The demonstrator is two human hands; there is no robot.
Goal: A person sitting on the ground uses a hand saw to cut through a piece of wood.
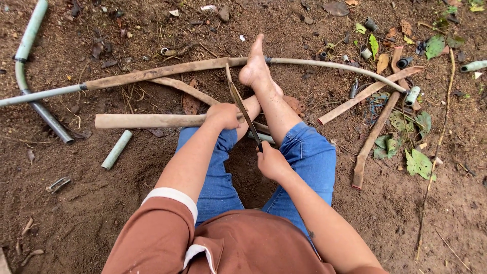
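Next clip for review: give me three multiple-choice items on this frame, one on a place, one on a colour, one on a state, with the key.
1. Where does the short loose pipe piece lie?
A. On the soil left of the person's legs
B. Across the lap
C. Under the raised foot

2. What colour are the person's trousers?
A. Black
B. Blue
C. White

3. How is the long knife held?
A. Lying loose on the ground
C. Gripped by its handle in the right hand
B. Pinned under the bare foot

Key:
1 A, it rests alone on bare soil below the tan pipe that the left hand grips.
2 B, both knees show blue denim.
3 C, the right hand's fingers close round the handle, blade pointing away.
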